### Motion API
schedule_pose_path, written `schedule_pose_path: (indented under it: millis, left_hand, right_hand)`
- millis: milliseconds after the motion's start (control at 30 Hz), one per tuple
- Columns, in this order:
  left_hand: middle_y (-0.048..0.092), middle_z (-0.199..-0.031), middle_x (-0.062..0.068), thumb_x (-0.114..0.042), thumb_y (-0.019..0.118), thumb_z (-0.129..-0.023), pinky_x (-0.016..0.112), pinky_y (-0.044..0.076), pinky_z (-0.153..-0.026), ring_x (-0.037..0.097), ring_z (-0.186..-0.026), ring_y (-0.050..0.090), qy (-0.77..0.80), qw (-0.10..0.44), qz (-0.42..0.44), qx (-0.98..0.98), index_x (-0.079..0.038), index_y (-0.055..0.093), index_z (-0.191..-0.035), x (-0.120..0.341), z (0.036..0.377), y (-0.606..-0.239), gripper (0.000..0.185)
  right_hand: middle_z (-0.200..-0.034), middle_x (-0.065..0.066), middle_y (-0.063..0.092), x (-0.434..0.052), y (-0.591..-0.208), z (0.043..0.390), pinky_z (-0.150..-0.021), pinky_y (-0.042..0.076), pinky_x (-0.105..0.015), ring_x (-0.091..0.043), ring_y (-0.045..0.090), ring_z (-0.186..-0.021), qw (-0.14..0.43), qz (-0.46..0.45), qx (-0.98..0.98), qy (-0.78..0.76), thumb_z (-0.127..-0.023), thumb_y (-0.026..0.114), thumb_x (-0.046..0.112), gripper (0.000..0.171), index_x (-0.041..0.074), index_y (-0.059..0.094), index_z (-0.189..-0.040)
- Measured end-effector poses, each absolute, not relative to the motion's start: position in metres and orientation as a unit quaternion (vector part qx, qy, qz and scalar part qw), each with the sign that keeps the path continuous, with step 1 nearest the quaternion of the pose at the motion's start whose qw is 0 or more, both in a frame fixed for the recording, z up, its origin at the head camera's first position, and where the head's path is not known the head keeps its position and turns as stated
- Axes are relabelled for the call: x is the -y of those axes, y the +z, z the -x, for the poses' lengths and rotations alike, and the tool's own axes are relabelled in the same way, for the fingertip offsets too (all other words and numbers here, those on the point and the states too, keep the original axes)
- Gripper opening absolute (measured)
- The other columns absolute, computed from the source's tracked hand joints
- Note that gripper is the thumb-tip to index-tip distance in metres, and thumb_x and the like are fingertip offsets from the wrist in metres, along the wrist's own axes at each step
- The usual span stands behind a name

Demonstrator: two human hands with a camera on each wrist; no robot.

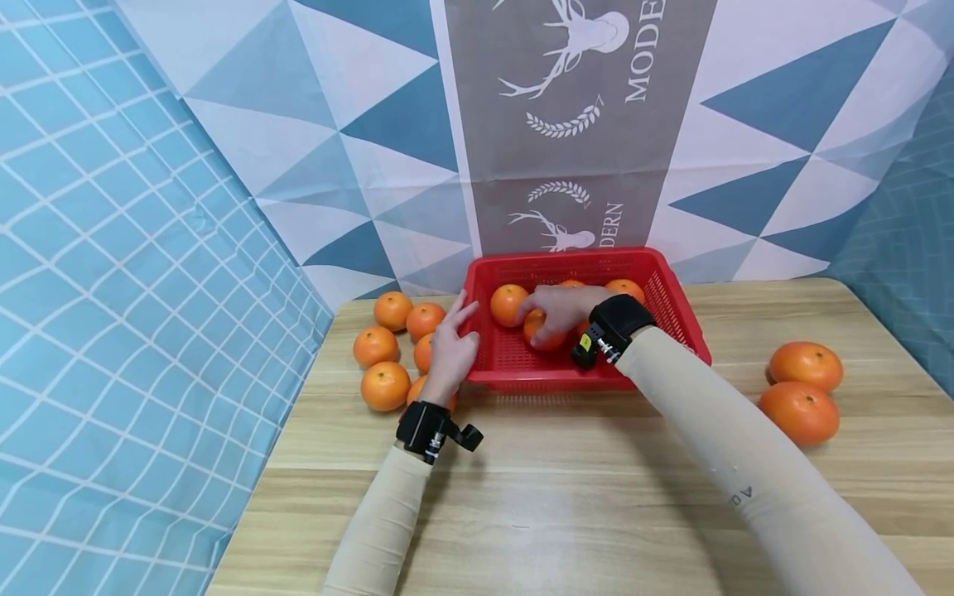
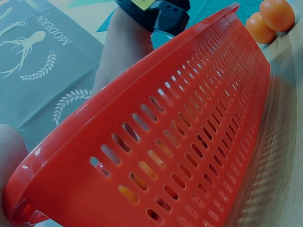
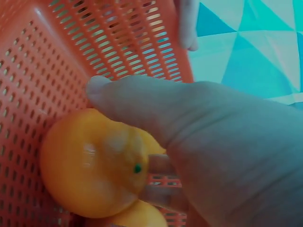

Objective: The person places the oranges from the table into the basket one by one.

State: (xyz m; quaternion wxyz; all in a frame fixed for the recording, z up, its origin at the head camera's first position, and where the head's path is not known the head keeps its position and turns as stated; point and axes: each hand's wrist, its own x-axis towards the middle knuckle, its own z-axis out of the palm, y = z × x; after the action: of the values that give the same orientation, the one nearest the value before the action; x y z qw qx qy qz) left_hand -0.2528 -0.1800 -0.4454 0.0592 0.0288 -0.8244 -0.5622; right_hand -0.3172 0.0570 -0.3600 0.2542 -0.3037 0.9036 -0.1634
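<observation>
A red perforated plastic basket (image 1: 514, 382) stands at the back of the table with several oranges inside. My right hand (image 1: 562, 305) reaches into it and holds an orange (image 1: 547, 339). In the right wrist view, the thumb lies across the upper side of this orange (image 3: 85, 161), with fingers behind it. Another orange (image 1: 507, 305) sits just left of those fingers. My left hand (image 1: 453, 352) rests at the basket's left rim, its fingers extended and spread. Its edge (image 2: 8, 151) shows beside the rim in the left wrist view.
Several loose oranges (image 1: 384, 386) lie on the table left of the basket, close to my left hand. Two larger orange fruits (image 1: 800, 412) lie to the right. Patterned cloth (image 1: 402, 141) hangs behind the wooden table (image 1: 566, 497), and a blue checked cloth covers the left side.
</observation>
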Motion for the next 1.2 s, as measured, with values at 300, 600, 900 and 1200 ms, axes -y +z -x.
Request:
schedule_pose_path:
  millis: [300,600,900,1200]
  left_hand:
    - [0.036,-0.18,-0.031,-0.008,0.059,-0.099,0.052,0.051,-0.131,0.02,-0.175,0.03,-0.56,0.068,-0.011,0.826,-0.025,0.064,-0.161,0.193,0.281,-0.477,0.065]
    - [0.035,-0.177,-0.036,-0.008,0.059,-0.099,0.051,0.051,-0.131,0.017,-0.176,0.028,-0.562,0.062,-0.012,0.825,-0.027,0.064,-0.161,0.196,0.289,-0.483,0.066]
    - [0.035,-0.186,-0.016,-0.002,0.053,-0.101,0.053,0.054,-0.127,0.027,-0.176,0.028,-0.563,0.06,-0.018,0.824,-0.012,0.06,-0.164,0.179,0.246,-0.437,0.064]
    - [0.038,-0.175,-0.038,-0.006,0.059,-0.097,0.053,0.052,-0.129,0.014,-0.175,0.029,-0.587,0.056,-0.017,0.807,-0.027,0.067,-0.159,0.198,0.285,-0.487,0.066]
  right_hand:
    - [-0.158,-0.018,0.057,-0.062,-0.337,0.316,-0.12,0.055,-0.06,-0.04,0.052,-0.148,0.232,0.326,-0.9,-0.175,-0.101,0.082,0.027,0.061,0.021,0.064,-0.158]
    - [-0.159,-0.018,0.058,-0.071,-0.331,0.316,-0.125,0.052,-0.061,-0.039,0.053,-0.145,0.203,0.349,-0.899,-0.168,-0.1,0.083,0.029,0.064,0.019,0.063,-0.16]
    - [-0.158,-0.018,0.06,-0.084,-0.329,0.317,-0.119,0.057,-0.06,-0.04,0.055,-0.146,0.21,0.329,-0.902,-0.183,-0.101,0.082,0.027,0.061,0.018,0.065,-0.158]
    - [-0.155,-0.02,0.063,-0.1,-0.327,0.316,-0.12,0.057,-0.058,-0.042,0.054,-0.147,0.21,0.334,-0.896,-0.206,-0.101,0.081,0.024,0.057,0.014,0.066,-0.155]
